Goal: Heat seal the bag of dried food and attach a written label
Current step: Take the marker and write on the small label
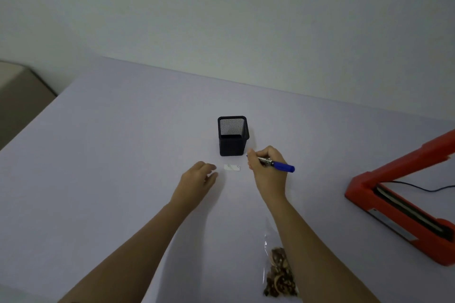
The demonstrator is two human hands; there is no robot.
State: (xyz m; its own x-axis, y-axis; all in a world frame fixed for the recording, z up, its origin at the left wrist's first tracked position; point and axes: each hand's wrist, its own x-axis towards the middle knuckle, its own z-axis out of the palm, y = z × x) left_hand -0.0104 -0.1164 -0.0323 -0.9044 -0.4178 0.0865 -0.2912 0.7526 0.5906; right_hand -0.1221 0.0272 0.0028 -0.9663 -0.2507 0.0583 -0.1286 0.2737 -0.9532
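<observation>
A small white label (pixel 232 167) lies flat on the table in front of a black mesh pen holder (pixel 232 136). My right hand (pixel 267 166) grips a blue marker (pixel 278 164) just right of the label, its capped end pointing right. My left hand (pixel 200 178) hovers just left of the label, fingers apart and holding nothing. A clear bag of brown dried food (pixel 279 272) rests near the front edge, partly hidden under my right forearm. The red heat sealer (pixel 403 194) stands at the right with its arm raised.
The pale table (pixel 110 155) reaches back to a plain wall. A black cable (pixel 418 186) runs from the sealer off to the right. A grey piece of furniture (pixel 19 96) sits beyond the table's left corner.
</observation>
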